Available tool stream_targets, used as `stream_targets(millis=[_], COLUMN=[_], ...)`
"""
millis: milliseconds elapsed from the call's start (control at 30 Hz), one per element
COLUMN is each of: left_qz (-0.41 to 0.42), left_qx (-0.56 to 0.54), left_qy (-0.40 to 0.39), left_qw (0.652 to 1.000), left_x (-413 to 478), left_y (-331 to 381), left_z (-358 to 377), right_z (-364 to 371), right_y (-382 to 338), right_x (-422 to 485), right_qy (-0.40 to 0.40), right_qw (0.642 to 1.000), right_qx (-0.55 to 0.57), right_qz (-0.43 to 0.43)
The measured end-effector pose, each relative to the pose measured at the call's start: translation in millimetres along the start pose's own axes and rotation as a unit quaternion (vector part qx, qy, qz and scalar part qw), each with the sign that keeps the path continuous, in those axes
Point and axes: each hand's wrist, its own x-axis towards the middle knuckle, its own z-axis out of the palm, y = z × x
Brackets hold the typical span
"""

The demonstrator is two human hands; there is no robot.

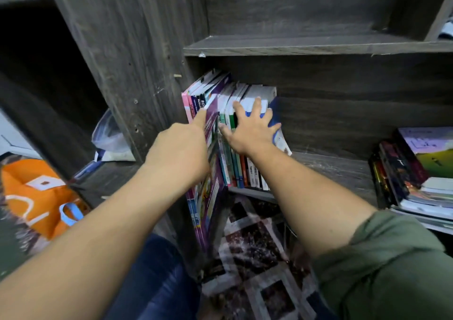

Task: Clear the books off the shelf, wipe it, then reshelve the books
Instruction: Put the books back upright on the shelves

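books, a row of thin paperbacks with bright spines (242,170), stand upright at the left end of the dark grey wooden shelf (331,170), which is where both arms are reaching.

nearest the camera are a blue denim knee (157,283) and an olive green sleeve (392,258) pushed up the right arm, over a dark rug with pale squares (257,258).

further out, the left hand (182,148) lies against the tall purple softcover book (215,189), which sticks out past the shelf's front edge. one finger (201,118) lies straight along its top corner. the others are hidden, so i cannot tell whether this hand grips the book or only steadies it.

just beside it, the right hand (252,131) lies open with its fingers splayed across the top edges of the row and its thumb on the green spines. it seems to be pressing the books together so they do not fan out or topple. with nothing propping them on the right, they lean towards the grey side panel (137,62).

the board to the right of the row is bare as far as a flat stack of books (421,185) at the far right end. from this alone i cannot judge whether the row is being gathered for removal or squared after going back.

an orange fabric bag (31,192) sits on the floor to the left.
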Motion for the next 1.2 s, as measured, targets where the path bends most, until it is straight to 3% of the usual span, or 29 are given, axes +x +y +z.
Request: stream_targets(millis=[133, 500, 900, 1200], left_qz=[-0.012, -0.015, -0.002, 0.005], left_qx=[0.013, 0.006, 0.009, 0.021], left_qy=[-0.008, -0.018, -0.02, -0.039], left_qw=[1.0, 1.0, 1.0, 0.999], left_x=[7, 8, 9, 20], left_y=[-7, -21, -3, 28], left_z=[17, 20, 0, 1], right_z=[2, 15, 11, 0], right_y=[-15, -9, -7, 12], right_x=[11, 24, 21, 16], right_qy=[0.039, 0.14, 0.163, 0.16], right_qw=[0.998, 0.988, 0.984, 0.985], right_qx=[-0.005, -0.055, -0.055, -0.053], right_qz=[0.053, -0.024, 0.046, 0.037])
